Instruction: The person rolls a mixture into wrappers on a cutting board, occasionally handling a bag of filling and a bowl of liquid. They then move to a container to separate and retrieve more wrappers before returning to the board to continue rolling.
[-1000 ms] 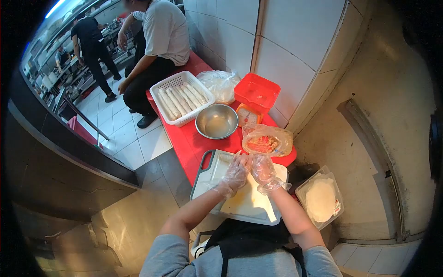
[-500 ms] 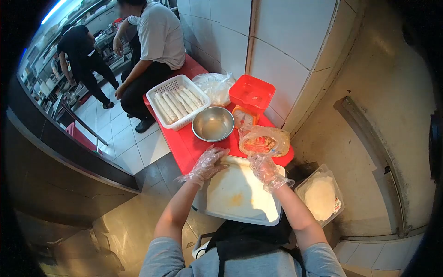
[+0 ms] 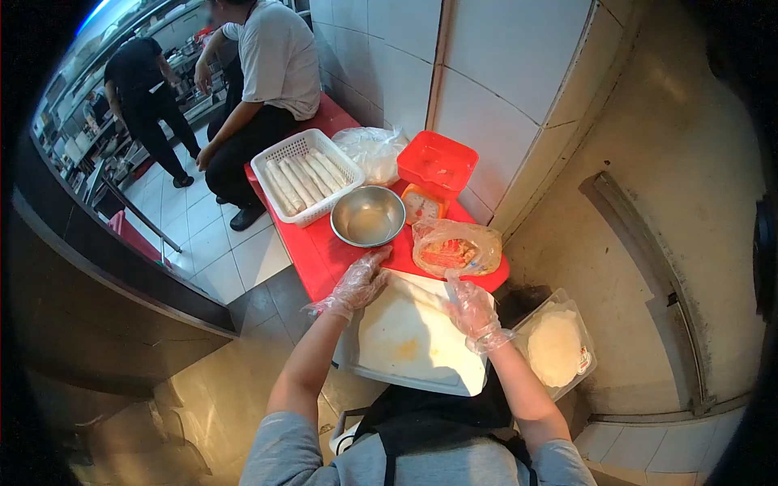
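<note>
My left hand (image 3: 356, 283), in a clear plastic glove, lies at the far left corner of a white board (image 3: 405, 348), fingers stretched forward and apart. At the board's far right side is my gloved right hand (image 3: 472, 308), its fingers extended. Between the hands, along the far edge, runs a pale roll-like strip (image 3: 419, 289) that blends into the board. Orange stains mark the board's middle. Just beyond my left hand stands a steel bowl (image 3: 368, 216) with a little liquid. A plastic bag of reddish-orange filling (image 3: 456, 249) lies past my right hand.
On the red table (image 3: 312, 255) are a white basket (image 3: 267, 190) of pale rolls, a plastic bag (image 3: 373, 154) and an orange scale (image 3: 421, 204) with a red container (image 3: 438, 162). A tub of round wrappers (image 3: 555, 344) stands right. A person (image 3: 275, 73) sits behind; another (image 3: 146, 89) bends over.
My left hand has shifted slightly forward along the board's edge, its fingers reaching nearer the bowl. My right hand has moved little. The bending person has turned and straightened slightly.
</note>
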